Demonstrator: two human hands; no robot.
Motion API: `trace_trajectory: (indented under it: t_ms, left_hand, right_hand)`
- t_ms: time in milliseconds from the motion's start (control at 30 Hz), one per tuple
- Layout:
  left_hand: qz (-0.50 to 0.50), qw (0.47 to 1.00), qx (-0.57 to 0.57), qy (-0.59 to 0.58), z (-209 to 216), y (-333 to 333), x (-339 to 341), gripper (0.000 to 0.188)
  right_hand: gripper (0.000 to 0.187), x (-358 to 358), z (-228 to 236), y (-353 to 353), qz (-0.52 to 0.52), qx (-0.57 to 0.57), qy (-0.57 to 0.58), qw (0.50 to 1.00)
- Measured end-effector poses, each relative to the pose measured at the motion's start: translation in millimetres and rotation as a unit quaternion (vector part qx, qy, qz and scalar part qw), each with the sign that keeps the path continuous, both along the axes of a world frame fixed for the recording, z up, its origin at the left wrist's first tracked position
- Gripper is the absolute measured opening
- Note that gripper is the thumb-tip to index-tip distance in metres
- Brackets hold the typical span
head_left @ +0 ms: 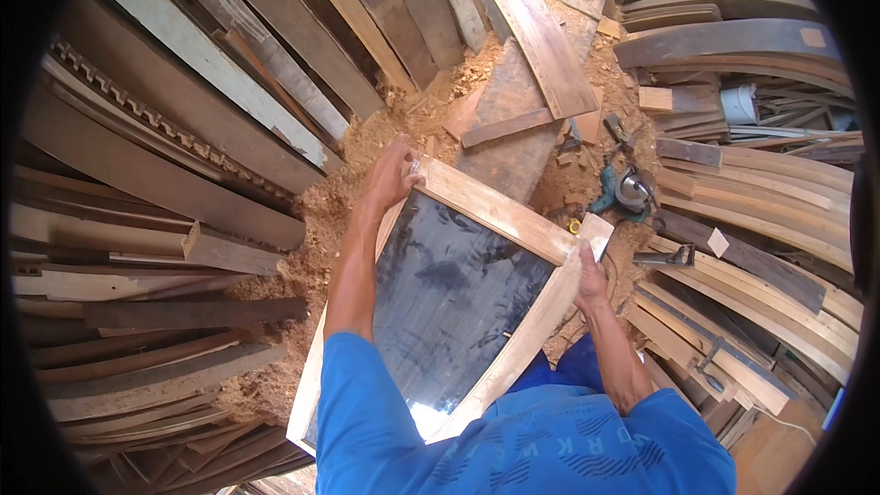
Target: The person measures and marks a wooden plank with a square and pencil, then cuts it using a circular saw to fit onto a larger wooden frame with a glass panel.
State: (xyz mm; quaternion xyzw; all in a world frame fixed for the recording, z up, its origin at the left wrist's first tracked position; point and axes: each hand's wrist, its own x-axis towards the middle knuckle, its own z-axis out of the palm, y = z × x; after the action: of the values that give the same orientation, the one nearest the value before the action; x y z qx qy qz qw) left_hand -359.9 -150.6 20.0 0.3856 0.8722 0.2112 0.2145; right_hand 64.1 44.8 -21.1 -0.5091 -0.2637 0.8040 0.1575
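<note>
A pale wooden frame (495,211) with a dark, smudged glass pane (449,284) inside it is tilted in front of me. At its far left corner my left hand (394,172) is closed around the wood. My right hand (591,282) grips the far right corner, thumb on the face of the frame, other fingers hidden behind the edge. The near part of the frame passes beneath my left arm and against my blue shirt. Just past my right hand lie a small yellow roll (575,225) and a green circular saw (632,188).
Planks (550,55) lie across a work board beyond the frame, amid sawdust (321,220). Stacked boards (165,183) stand along the left and far side. More timber (761,192) fills the right, with a metal clamp (710,362) and a white container (739,104).
</note>
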Motion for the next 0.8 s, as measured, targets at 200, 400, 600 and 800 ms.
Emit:
trace_trajectory:
  t_ms: [200, 400, 600, 800]
  left_hand:
    - [0.172, 0.976, -0.088, 0.099, -2.3, -27.6, 36.6, 0.069]
    - [0.212, 0.954, -0.167, 0.132, -25.1, -74.8, 42.6, 0.075]
    - [0.274, 0.932, -0.087, 0.223, -40.3, -60.3, 80.6, 0.082]
    - [0.174, 0.978, 0.003, 0.113, -1.4, 15.2, 228.0, 0.086]
  right_hand:
    - [0.052, -0.4, 6.3, 1.5, -0.033, -0.030, 0.059, 0.997]
    - [0.056, -1.8, -30.4, 1.7, 0.056, -0.020, 0.083, 0.995]
    - [0.048, 16.4, -12.0, -1.6, 0.101, 0.028, 0.086, 0.991]
    - [0.050, 31.8, 4.2, 15.5, 0.176, -0.006, 0.042, 0.983]
